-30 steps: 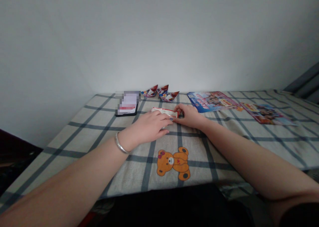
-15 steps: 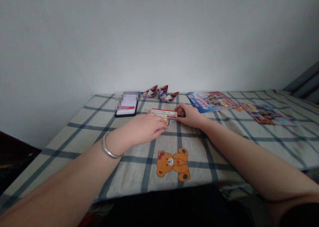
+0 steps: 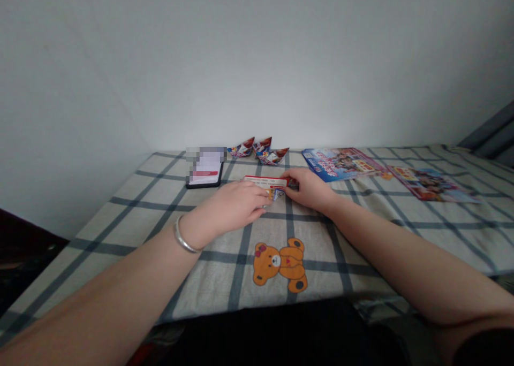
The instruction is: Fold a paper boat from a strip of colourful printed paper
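Note:
A folded printed paper (image 3: 267, 183), white with a red stripe, lies on the checked cloth (image 3: 132, 205) between my two hands. My left hand (image 3: 233, 205), with a silver bangle on the wrist, rests on its near left part, fingers curled down and pinching the fold. My right hand (image 3: 307, 188) holds the paper's right end, fingers closed on it. Much of the paper is hidden under the hands.
A black phone (image 3: 204, 172) lies behind my left hand. Three folded paper boats (image 3: 259, 149) stand by the wall. Two colourful leaflets (image 3: 341, 162) (image 3: 431, 184) lie at the right. An orange bear print (image 3: 280, 258) is near the front edge.
My left hand has drawn back slightly toward me along the paper, uncovering a coloured folded corner. The right hand has stayed at the paper's right end.

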Tool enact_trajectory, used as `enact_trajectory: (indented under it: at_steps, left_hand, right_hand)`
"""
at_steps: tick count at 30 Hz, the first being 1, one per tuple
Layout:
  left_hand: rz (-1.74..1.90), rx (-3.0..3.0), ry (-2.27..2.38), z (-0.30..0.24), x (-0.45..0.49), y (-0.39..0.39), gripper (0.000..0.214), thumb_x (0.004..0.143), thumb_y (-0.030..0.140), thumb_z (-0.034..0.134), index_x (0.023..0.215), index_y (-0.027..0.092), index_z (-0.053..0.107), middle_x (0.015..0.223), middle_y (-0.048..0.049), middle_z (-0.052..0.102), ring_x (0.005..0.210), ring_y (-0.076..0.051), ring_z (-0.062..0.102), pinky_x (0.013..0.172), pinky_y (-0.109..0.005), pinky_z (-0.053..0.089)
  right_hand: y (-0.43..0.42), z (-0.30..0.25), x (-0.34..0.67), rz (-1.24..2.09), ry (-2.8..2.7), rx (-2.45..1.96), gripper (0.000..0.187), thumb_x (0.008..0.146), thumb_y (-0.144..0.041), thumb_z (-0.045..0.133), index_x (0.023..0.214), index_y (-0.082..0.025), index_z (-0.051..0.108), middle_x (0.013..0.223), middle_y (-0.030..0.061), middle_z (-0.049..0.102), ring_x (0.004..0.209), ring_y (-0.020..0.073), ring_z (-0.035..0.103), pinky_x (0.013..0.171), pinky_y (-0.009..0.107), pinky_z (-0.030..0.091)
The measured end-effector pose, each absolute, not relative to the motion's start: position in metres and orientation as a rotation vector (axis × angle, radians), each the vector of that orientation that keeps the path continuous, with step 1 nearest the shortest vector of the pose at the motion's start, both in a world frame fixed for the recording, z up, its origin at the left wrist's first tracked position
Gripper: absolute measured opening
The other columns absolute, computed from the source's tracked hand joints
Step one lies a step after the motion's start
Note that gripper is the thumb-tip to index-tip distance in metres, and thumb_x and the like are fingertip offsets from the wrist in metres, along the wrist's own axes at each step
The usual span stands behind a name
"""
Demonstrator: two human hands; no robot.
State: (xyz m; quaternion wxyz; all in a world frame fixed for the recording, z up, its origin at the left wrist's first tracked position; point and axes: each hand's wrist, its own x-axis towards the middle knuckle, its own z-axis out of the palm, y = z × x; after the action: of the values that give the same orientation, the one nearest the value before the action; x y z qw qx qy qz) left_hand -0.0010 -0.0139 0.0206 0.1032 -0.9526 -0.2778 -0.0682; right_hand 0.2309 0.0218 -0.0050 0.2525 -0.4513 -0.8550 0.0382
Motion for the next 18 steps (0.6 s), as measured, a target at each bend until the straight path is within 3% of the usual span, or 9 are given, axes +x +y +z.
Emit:
enact_trajectory:
  at_steps: [4, 10, 18]
  left_hand:
    - [-0.248, -2.732, -0.81, 0.02, 0.001, -0.016, 0.023, 0.09, 0.027, 0.058, 0.109, 0.025, 0.071, 0.117, -0.007, 0.064, 0.118, -0.028, 0.051, 0.1, -0.046, 0.044]
    - [-0.355, -2.689, -0.844, 0.014, 0.0, -0.015, 0.019, 0.086, 0.024, 0.062, 0.102, 0.024, 0.074, 0.153, -0.0057, 0.036, 0.139, -0.035, 0.03, 0.11, -0.054, 0.034]
    - [-0.291, -2.763, -0.873, 0.016, -0.004, -0.012, 0.026, 0.087, 0.024, 0.059, 0.111, 0.023, 0.067, 0.144, -0.0103, 0.045, 0.128, -0.031, 0.046, 0.107, -0.05, 0.038]
  right_hand:
    - [0.017, -0.005, 0.228, 0.026, -2.416, -1.113, 0.022, 0.082, -0.022, 0.063, 0.103, -0.018, 0.067, 0.096, 0.0064, 0.069, 0.091, 0.0208, 0.06, 0.083, 0.032, 0.044]
    - [0.014, -0.005, 0.224, 0.028, -2.421, -1.113, 0.027, 0.083, -0.021, 0.064, 0.11, -0.019, 0.066, 0.1, 0.0066, 0.068, 0.093, 0.0203, 0.061, 0.083, 0.032, 0.045]
    - [0.015, -0.004, 0.219, 0.043, -2.425, -1.124, 0.032, 0.084, -0.025, 0.065, 0.116, -0.019, 0.063, 0.11, 0.0065, 0.069, 0.102, 0.0227, 0.062, 0.09, 0.036, 0.045]
